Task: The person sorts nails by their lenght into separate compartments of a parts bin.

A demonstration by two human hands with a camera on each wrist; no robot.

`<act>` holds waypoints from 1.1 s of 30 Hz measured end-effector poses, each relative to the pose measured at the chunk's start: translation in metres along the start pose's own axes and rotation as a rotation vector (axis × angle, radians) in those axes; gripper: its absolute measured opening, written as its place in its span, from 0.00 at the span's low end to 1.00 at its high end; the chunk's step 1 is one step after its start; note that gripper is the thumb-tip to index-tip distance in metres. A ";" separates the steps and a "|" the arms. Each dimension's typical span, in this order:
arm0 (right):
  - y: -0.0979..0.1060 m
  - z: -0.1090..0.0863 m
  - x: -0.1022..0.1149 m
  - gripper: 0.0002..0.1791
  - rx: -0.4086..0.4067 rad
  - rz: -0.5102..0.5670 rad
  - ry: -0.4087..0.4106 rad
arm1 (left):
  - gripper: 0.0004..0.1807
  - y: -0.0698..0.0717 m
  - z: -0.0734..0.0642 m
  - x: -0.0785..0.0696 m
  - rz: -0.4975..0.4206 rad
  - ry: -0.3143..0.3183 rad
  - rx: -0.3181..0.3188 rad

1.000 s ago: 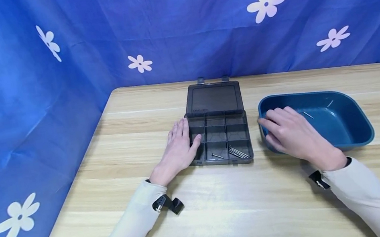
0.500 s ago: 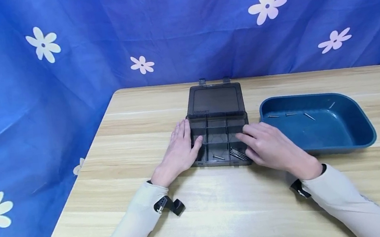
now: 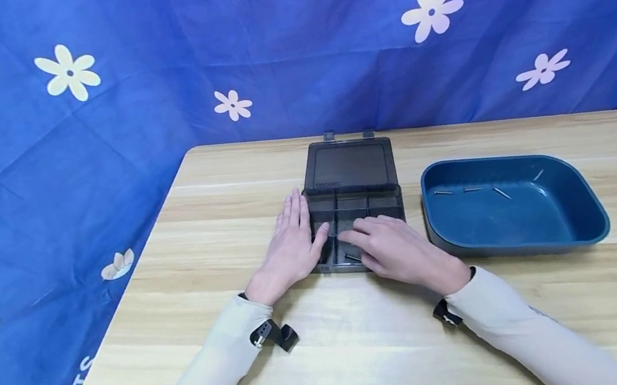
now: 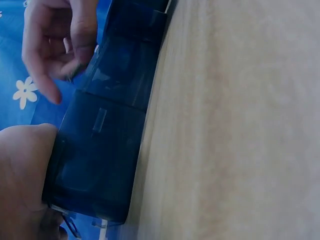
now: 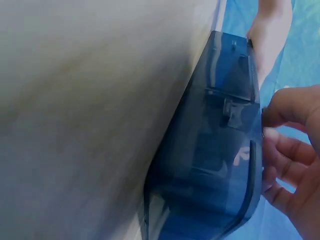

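Note:
A dark translucent compartment box (image 3: 320, 206) lies on the table with its lid (image 3: 349, 166) folded back. My left hand (image 3: 290, 251) rests along its left side, fingers straight, thumb over the left compartments. Over the front middle compartment, my right hand (image 3: 396, 249) pinches a small thin screw (image 4: 75, 72) between thumb and fingertips, mostly hidden by the fingers. One screw (image 3: 352, 257) lies in that compartment below. The front right compartment is covered by the right hand. In the blue tub (image 3: 529, 244) to the right lie several loose screws (image 3: 501, 193).
The wooden table (image 3: 332, 360) carries the box and the tub, with a gap between them. A blue curtain (image 3: 321, 33) with white flowers hangs behind and at the left. Black straps (image 3: 449, 314) sit at both wrists.
My right hand has come out of the blue tub and moved left, over the right compartments to the front middle one. The left hand stays at the box's side.

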State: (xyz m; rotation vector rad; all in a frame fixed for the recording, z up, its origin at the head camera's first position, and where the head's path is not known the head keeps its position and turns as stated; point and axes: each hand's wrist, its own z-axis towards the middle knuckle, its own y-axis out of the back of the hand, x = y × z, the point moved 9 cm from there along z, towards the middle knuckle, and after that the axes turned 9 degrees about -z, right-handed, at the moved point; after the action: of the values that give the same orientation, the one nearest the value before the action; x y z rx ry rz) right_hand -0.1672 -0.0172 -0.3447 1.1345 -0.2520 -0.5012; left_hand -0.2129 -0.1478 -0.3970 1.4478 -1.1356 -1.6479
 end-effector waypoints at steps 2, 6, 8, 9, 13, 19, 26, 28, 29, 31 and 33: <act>0.002 0.001 0.000 0.20 -0.016 -0.005 0.006 | 0.40 0.000 0.001 -0.002 0.007 -0.016 0.003; 0.017 -0.005 -0.008 0.18 -0.081 -0.004 -0.011 | 0.36 0.002 0.003 -0.011 0.039 -0.110 -0.008; 0.028 -0.011 -0.014 0.17 -0.125 0.023 -0.037 | 0.34 0.003 0.003 -0.016 0.061 -0.166 -0.014; 0.034 -0.015 -0.018 0.16 -0.144 0.039 -0.053 | 0.33 0.004 0.003 -0.016 0.068 -0.186 -0.015; 0.050 -0.032 -0.029 0.14 -0.204 0.086 -0.095 | 0.32 0.003 0.001 -0.013 0.081 -0.216 -0.002; 0.066 -0.058 -0.056 0.14 -0.220 0.044 -0.137 | 0.30 0.004 0.001 -0.021 0.105 -0.340 -0.037; 0.079 -0.086 -0.104 0.14 -0.119 -0.045 -0.282 | 0.30 -0.002 0.005 -0.024 0.079 -0.342 0.057; 0.079 -0.095 -0.121 0.12 -0.065 -0.067 -0.356 | 0.31 -0.003 0.006 -0.025 0.083 -0.341 0.081; 0.077 -0.100 -0.131 0.12 -0.019 -0.072 -0.400 | 0.31 -0.004 0.006 -0.026 0.083 -0.340 0.091; 0.070 -0.111 -0.149 0.12 0.099 -0.067 -0.492 | 0.32 -0.005 0.006 -0.027 0.081 -0.342 0.099; 0.061 -0.123 -0.166 0.13 0.225 -0.058 -0.569 | 0.32 -0.007 0.006 -0.027 0.078 -0.336 0.105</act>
State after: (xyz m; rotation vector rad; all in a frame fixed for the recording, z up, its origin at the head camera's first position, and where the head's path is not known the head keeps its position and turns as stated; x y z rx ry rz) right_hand -0.2407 0.1846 -0.3300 1.2001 -0.7864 -0.8596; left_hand -0.2137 -0.1195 -0.3917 1.1982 -1.4624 -1.8456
